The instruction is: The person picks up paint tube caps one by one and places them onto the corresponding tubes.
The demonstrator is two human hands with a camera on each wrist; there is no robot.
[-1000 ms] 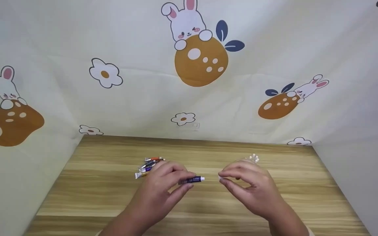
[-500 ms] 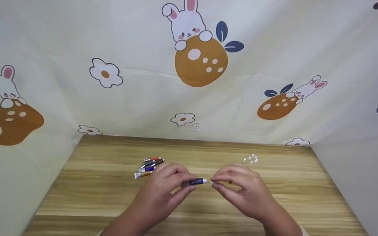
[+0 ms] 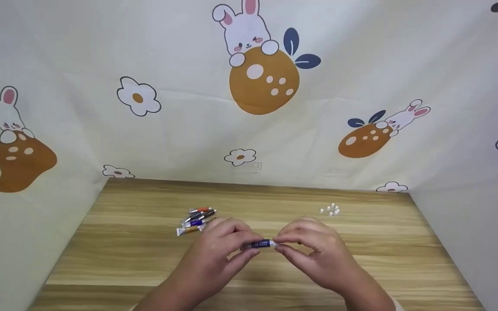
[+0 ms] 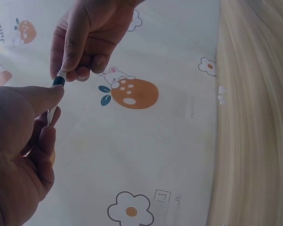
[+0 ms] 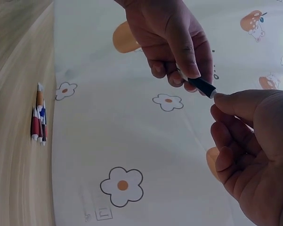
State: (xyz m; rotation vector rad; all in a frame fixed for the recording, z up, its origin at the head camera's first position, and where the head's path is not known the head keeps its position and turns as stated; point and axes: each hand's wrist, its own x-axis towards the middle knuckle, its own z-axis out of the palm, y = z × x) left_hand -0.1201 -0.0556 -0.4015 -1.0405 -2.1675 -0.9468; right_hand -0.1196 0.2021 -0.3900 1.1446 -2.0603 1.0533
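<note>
Thumb and fingers of my left hand [image 3: 218,252] pinch a small dark blue paint tube [image 3: 262,243], held sideways above the table with its white tip to the right. The fingertips of my right hand [image 3: 318,248] meet that white end, pinching a small white cap mostly hidden by the fingers. In the left wrist view the tube [image 4: 59,81] bridges the two hands. From the right wrist the dark tube [image 5: 203,88] shows its end right at the right thumb and fingertip.
Several paint tubes [image 3: 195,223], with orange, black, purple and ochre bands, lie in a pile behind the left hand on the wooden table [image 3: 145,268]. Several small white caps [image 3: 331,210] are scattered beyond the right hand. A printed cloth [image 3: 180,129] hangs around the table's back and sides.
My right hand has moved left with the white cap, closing the gap to the tube's tip. The left hand and tube have shifted slightly right and toward me.
</note>
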